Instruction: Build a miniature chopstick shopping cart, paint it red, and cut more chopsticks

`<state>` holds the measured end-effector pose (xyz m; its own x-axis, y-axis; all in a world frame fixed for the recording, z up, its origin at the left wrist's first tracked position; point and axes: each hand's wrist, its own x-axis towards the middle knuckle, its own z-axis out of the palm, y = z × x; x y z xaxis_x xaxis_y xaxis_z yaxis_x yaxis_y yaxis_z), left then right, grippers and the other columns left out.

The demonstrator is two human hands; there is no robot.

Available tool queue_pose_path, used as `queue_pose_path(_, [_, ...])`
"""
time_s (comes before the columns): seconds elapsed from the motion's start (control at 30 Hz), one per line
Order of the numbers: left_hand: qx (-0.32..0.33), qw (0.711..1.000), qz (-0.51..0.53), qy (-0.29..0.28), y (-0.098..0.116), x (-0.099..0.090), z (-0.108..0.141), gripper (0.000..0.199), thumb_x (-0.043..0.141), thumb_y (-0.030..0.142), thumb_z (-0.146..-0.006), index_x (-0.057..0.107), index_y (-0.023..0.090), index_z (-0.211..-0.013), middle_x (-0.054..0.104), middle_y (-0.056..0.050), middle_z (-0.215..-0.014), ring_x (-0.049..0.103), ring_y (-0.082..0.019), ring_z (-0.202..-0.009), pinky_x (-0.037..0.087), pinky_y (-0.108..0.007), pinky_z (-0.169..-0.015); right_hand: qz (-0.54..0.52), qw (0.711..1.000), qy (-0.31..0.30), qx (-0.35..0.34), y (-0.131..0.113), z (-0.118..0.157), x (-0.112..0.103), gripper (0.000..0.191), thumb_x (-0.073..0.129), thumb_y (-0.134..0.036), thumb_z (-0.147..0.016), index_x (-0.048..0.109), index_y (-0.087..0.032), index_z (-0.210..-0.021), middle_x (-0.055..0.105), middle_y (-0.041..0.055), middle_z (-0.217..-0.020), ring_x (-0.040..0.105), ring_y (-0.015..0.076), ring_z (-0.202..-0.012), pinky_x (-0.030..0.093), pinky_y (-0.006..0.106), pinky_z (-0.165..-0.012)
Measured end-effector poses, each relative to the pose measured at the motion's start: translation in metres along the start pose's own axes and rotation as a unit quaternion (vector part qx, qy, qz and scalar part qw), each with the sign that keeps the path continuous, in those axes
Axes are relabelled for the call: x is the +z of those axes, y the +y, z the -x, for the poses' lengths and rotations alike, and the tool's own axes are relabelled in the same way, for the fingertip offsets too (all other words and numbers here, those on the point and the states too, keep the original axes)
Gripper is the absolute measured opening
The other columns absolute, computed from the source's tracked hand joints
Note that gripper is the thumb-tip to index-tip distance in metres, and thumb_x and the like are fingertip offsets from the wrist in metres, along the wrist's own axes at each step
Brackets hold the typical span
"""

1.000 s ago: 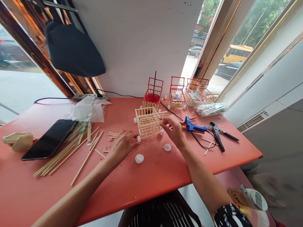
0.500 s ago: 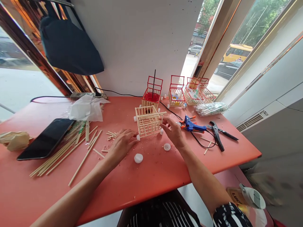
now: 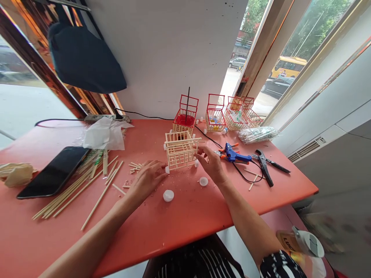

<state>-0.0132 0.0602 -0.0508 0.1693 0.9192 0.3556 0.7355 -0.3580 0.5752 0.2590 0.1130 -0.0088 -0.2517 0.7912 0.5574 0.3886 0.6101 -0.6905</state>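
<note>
A miniature shopping cart point(image 3: 181, 154) built of pale wooden sticks stands on the red table, with white round wheels at its corners. At its front left wheel, the thumb and forefinger of my left hand point(image 3: 149, 175) are closed. My right hand point(image 3: 213, 164) has its bent fingers and thumb at the cart's right side, gripping the frame near the projecting sticks. Just in front of the cart lie a white bottle cap point(image 3: 203, 181) and a rounded white piece point(image 3: 168, 195).
Finished carts with red trim, one a red-lined cart point(image 3: 185, 120), line the wall. A blue glue gun point(image 3: 236, 153) and pliers point(image 3: 264, 168) lie right. Long wooden sticks point(image 3: 66, 193), cut pieces point(image 3: 135, 167), a phone point(image 3: 53, 172) and plastic wrap point(image 3: 104, 133) lie left.
The view has shifted slightly. Both hands stay at the cart in nearly the same pose, and the cart shows no clear movement on the table.
</note>
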Motion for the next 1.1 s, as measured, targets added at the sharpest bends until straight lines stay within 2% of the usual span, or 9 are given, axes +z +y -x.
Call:
queue_pose_path(0.2, [-0.02, 1.0, 0.018, 0.004, 0.0, 0.002, 0.0, 0.032, 0.063, 0.043, -0.088, 0.073, 0.023, -0.11, 0.077, -0.009, -0.11, 0.067, -0.032, -0.11, 0.051, -0.044, -0.098, 0.007, 1.0, -0.001, -0.004, -0.002, 0.0, 0.0, 0.025, 0.062, -0.031, -0.099, 0.071, -0.021, -0.12, 0.071, 0.0019, -0.088, 0.065, 0.0164, -0.08, 0.049, 0.028, -0.075])
queue_pose_path(0.3, [-0.055, 0.998, 0.037, 0.02, 0.007, 0.0, 0.0, 0.036, 0.067, 0.043, -0.084, 0.07, 0.025, -0.115, 0.077, -0.007, -0.115, 0.068, -0.03, -0.111, 0.052, -0.043, -0.099, 0.014, 1.0, 0.006, -0.01, -0.003, -0.001, -0.002, 0.027, 0.062, -0.029, -0.098, 0.068, -0.021, -0.123, 0.072, 0.0019, -0.088, 0.066, 0.0165, -0.08, 0.05, 0.028, -0.075])
queue_pose_path(0.47, [-0.114, 0.986, 0.091, 0.086, 0.025, -0.011, -0.004, 0.044, 0.07, 0.047, -0.083, 0.065, 0.026, -0.122, 0.076, -0.007, -0.119, 0.071, -0.028, -0.107, 0.057, -0.043, -0.094, 0.01, 1.0, 0.027, -0.012, -0.002, -0.002, -0.006, 0.029, 0.061, -0.026, -0.097, 0.066, -0.021, -0.125, 0.074, 0.0032, -0.093, 0.067, 0.0167, -0.083, 0.05, 0.029, -0.075])
queue_pose_path(0.63, [-0.086, 0.971, 0.167, 0.15, 0.031, -0.024, -0.016, 0.055, 0.069, 0.049, -0.086, 0.06, 0.023, -0.134, 0.071, -0.012, -0.123, 0.071, -0.026, -0.105, 0.059, -0.04, -0.086, 0.013, 1.0, 0.022, -0.017, -0.001, -0.002, -0.003, 0.026, 0.061, -0.028, -0.096, 0.068, -0.021, -0.121, 0.073, 0.0031, -0.09, 0.067, 0.0174, -0.082, 0.05, 0.03, -0.073])
queue_pose_path(0.8, [-0.073, 0.976, 0.174, 0.106, 0.029, -0.044, -0.028, 0.06, 0.066, 0.046, -0.088, 0.057, 0.026, -0.144, 0.067, -0.009, -0.125, 0.07, -0.02, -0.096, 0.06, -0.037, -0.084, 0.019, 0.999, 0.024, -0.009, 0.0, -0.002, -0.003, 0.023, 0.061, -0.028, -0.096, 0.07, -0.021, -0.116, 0.074, 0.0041, -0.092, 0.068, 0.0179, -0.083, 0.049, 0.029, -0.072])
queue_pose_path(0.9, [-0.049, 0.982, 0.156, 0.091, 0.034, -0.051, -0.035, 0.053, 0.066, 0.046, -0.089, 0.065, 0.027, -0.138, 0.066, -0.007, -0.118, 0.069, -0.019, -0.092, 0.061, -0.036, -0.085, 0.024, 0.999, 0.027, -0.004, -0.001, -0.003, -0.005, 0.023, 0.06, -0.028, -0.097, 0.07, -0.021, -0.116, 0.075, 0.0043, -0.093, 0.067, 0.0182, -0.084, 0.049, 0.03, -0.073])
queue_pose_path(1.0, [-0.026, 0.983, 0.145, 0.107, 0.045, -0.049, -0.042, 0.037, 0.065, 0.047, -0.089, 0.075, 0.025, -0.116, 0.064, -0.007, -0.118, 0.068, -0.018, -0.086, 0.061, -0.035, -0.082, 0.032, 0.999, 0.033, 0.002, -0.003, -0.003, -0.006, 0.023, 0.059, -0.028, -0.097, 0.07, -0.02, -0.116, 0.075, 0.0047, -0.093, 0.067, 0.0186, -0.085, 0.05, 0.03, -0.074])
queue_pose_path(1.1, [-0.003, 0.986, 0.113, 0.122, 0.057, -0.043, -0.045, 0.025, 0.059, 0.042, -0.091, 0.074, 0.022, -0.094, 0.066, -0.007, -0.115, 0.068, -0.018, -0.085, 0.059, -0.033, -0.081, 0.035, 0.998, 0.041, 0.01, -0.004, -0.003, -0.007, 0.024, 0.059, -0.028, -0.097, 0.071, -0.02, -0.116, 0.075, 0.0047, -0.094, 0.067, 0.0185, -0.084, 0.05, 0.031, -0.075])
